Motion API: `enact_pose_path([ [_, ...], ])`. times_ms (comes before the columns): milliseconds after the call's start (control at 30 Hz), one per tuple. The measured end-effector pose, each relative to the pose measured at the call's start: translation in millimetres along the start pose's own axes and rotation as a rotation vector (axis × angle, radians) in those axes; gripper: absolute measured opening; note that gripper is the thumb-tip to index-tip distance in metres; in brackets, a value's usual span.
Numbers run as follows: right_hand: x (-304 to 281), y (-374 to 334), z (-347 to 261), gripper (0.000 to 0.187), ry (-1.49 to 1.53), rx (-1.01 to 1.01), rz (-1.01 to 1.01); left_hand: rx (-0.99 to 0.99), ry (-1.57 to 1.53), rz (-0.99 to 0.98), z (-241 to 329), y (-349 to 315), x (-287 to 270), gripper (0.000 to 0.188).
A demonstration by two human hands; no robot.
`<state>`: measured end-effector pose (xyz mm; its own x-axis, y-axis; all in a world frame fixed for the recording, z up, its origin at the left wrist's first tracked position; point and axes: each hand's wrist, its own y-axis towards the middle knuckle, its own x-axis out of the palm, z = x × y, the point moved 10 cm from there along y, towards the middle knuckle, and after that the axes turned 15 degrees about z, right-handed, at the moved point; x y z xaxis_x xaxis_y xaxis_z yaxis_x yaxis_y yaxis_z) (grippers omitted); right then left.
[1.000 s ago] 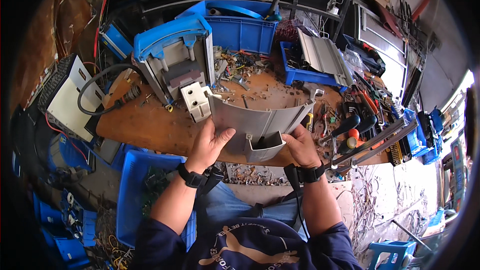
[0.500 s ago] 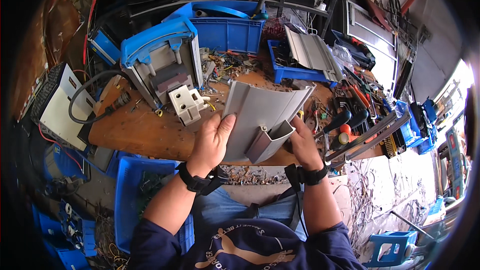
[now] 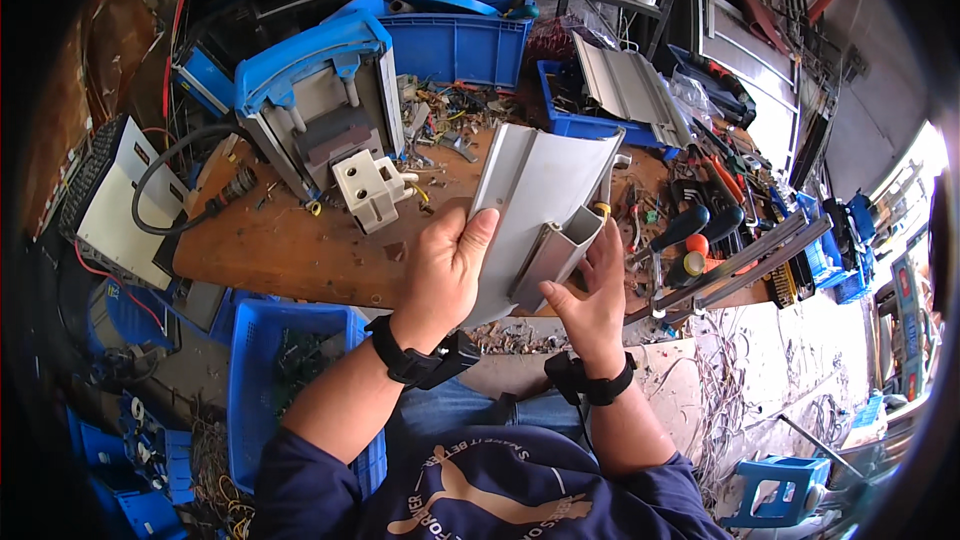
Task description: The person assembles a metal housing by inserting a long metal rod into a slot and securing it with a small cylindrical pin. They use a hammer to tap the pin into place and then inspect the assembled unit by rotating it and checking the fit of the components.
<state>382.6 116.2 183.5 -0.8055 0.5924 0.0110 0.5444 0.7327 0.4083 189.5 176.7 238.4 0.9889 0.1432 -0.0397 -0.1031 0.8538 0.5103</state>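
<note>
A grey metal profile panel [image 3: 540,175] is held tilted above the wooden bench, its long face toward me. A box-shaped channel [image 3: 552,258] stands out from its lower right part. My left hand [image 3: 440,275] is closed on the panel's left edge, thumb on the front face and fingers hidden behind. My right hand [image 3: 592,315] sits around the channel at the lower right, its thumb by the channel's lower end and its fingers along the right side. Left of the panel, a cream block with round holes [image 3: 368,190] rests against a blue-topped metal fixture [image 3: 315,70].
Screwdrivers and pliers [image 3: 715,205] crowd the bench's right side. Metal bars [image 3: 745,265] jut over its front right edge. Behind stand a large blue bin [image 3: 455,50] and a blue tray with grey panels [image 3: 600,127]. A blue crate [image 3: 245,380] stands below, left of my legs.
The panel has shifted slightly right and up and tilted more. My right hand has moved from its right edge down to the channel, thumb now in front. My left hand keeps its hold.
</note>
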Motion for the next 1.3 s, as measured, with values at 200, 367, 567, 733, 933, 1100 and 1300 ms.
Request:
enact_pose_path([
  [200,4,0,9,0.096,0.02,0.061,-0.003,0.019,-0.075,-0.001,18,-6,8,0.036],
  [367,4,3,13,0.085,0.137,0.141,-0.015,-0.048,-0.077,-0.085,17,-9,14,0.035],
  [567,5,11,20,0.078,0.201,0.19,-0.032,-0.039,0.003,-0.168,9,-24,14,0.036],
  [733,2,16,25,0.077,0.226,0.219,-0.03,-0.051,-0.035,-0.161,-1,-30,16,0.036],
  [933,6,23,20,0.076,0.195,0.204,-0.063,-0.069,0.025,-0.182,-16,-39,20,0.034],
  [1100,15,32,18,0.072,0.211,0.217,-0.096,-0.075,-0.062,-0.146,-16,-32,20,0.034],
  [1300,24,44,-3,0.067,0.136,0.105,-0.092,-0.186,-0.218,-0.056,-17,-24,12,0.034],
])
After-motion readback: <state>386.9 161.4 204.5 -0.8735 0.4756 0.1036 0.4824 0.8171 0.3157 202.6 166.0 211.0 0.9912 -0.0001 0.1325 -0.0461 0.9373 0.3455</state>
